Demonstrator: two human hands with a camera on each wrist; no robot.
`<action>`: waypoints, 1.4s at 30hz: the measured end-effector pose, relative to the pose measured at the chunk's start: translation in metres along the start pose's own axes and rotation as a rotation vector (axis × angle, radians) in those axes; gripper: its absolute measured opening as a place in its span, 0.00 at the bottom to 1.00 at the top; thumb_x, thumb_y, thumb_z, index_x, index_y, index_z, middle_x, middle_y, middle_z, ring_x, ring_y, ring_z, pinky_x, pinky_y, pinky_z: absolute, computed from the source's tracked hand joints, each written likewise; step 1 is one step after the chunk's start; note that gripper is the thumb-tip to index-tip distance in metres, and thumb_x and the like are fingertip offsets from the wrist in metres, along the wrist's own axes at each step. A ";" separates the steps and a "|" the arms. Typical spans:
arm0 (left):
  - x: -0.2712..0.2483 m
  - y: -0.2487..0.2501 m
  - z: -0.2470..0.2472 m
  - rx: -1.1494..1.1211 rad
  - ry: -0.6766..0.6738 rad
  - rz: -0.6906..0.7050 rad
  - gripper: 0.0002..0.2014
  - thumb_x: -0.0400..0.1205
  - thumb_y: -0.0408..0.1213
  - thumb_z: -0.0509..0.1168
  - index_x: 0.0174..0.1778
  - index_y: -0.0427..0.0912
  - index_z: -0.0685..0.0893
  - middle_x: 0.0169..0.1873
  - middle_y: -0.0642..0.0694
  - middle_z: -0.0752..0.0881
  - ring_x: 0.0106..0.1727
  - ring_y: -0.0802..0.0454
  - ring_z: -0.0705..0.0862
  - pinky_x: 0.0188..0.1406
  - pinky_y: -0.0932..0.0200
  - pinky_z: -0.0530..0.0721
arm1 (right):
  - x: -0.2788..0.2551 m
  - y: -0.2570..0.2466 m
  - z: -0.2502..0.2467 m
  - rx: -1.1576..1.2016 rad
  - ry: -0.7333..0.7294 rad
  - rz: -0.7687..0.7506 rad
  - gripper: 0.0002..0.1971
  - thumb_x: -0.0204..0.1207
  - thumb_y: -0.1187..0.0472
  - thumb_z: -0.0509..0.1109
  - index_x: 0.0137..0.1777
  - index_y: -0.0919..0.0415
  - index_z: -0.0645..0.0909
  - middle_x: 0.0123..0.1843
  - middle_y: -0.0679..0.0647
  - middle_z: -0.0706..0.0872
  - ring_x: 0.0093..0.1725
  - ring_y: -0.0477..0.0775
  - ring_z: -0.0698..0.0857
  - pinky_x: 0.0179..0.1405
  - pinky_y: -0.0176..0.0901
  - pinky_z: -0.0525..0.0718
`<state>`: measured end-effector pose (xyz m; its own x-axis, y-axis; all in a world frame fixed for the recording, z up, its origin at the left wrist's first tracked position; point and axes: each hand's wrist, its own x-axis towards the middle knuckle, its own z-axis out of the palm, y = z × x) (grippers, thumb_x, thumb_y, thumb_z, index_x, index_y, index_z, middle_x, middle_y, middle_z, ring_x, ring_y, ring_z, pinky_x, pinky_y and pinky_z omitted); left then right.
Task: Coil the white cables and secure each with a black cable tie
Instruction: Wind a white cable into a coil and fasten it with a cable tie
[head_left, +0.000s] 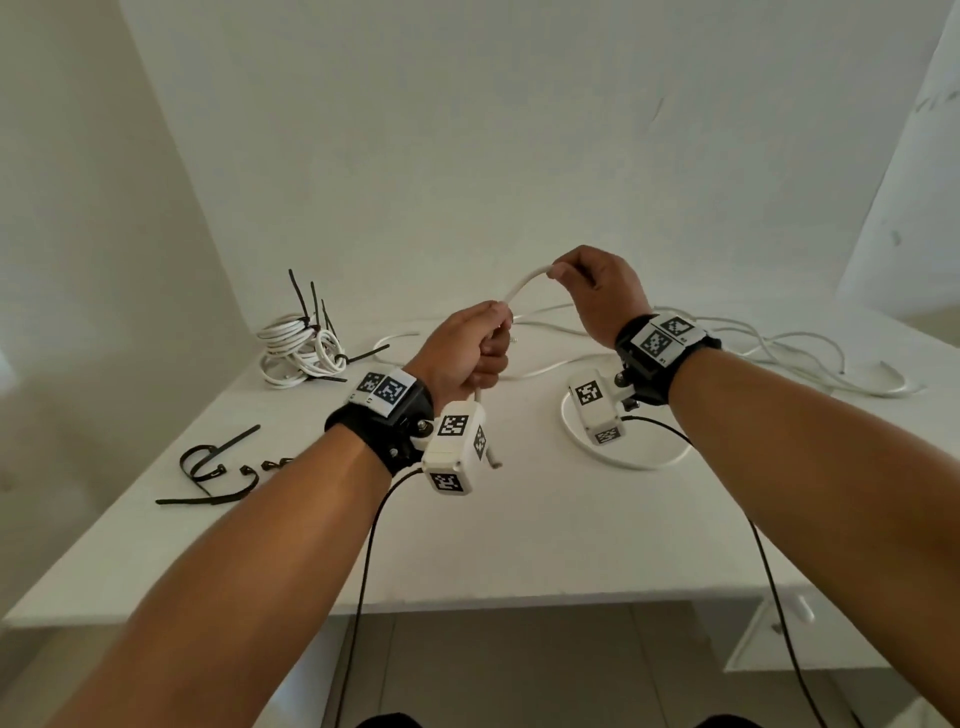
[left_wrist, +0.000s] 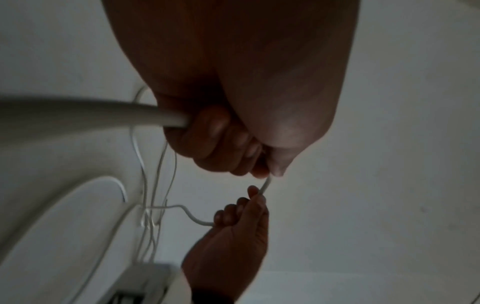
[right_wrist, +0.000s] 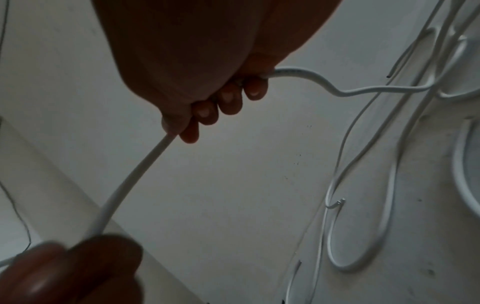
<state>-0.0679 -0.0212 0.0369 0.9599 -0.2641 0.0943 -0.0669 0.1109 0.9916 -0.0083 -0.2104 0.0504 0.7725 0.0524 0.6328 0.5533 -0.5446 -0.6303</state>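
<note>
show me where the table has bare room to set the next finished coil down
Bare patch: the near middle of the table, between the spare black ties and the cable loop. Crowded: far left, tied coils; far right, loose white cables.

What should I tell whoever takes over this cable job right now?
Left hand grips one white cable; right hand pinches the same cable farther along, a short arc raised between them above the table.
Done: coiled bundles with black ties sit at far left.
Left: coil the held cable, plus loose cables sprawled at right and the loop near the right wrist.
Spare cable ties lie at near left.
</note>
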 end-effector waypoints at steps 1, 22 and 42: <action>-0.003 0.001 0.003 -0.045 -0.019 -0.017 0.16 0.90 0.41 0.51 0.37 0.45 0.73 0.20 0.54 0.63 0.18 0.60 0.58 0.15 0.70 0.56 | 0.001 0.000 -0.002 0.002 0.007 0.001 0.11 0.83 0.54 0.67 0.49 0.60 0.87 0.32 0.49 0.80 0.29 0.43 0.73 0.26 0.26 0.69; -0.048 -0.022 0.036 -0.294 -0.422 -0.081 0.22 0.88 0.51 0.48 0.30 0.48 0.74 0.18 0.56 0.64 0.18 0.62 0.58 0.16 0.69 0.56 | -0.003 0.030 -0.017 -0.086 0.007 0.215 0.11 0.82 0.52 0.65 0.47 0.55 0.87 0.38 0.51 0.85 0.35 0.51 0.78 0.32 0.40 0.72; 0.004 -0.039 -0.024 0.786 0.214 0.267 0.16 0.89 0.43 0.53 0.38 0.38 0.71 0.32 0.46 0.75 0.33 0.51 0.72 0.40 0.52 0.72 | -0.078 -0.042 0.038 -0.342 -0.714 -0.106 0.13 0.82 0.52 0.64 0.45 0.58 0.87 0.40 0.52 0.88 0.40 0.52 0.85 0.43 0.49 0.84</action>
<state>-0.0549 -0.0031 -0.0034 0.9104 -0.1280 0.3934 -0.3915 -0.5738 0.7194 -0.0793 -0.1596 0.0102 0.7981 0.5785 0.1683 0.5981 -0.7273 -0.3366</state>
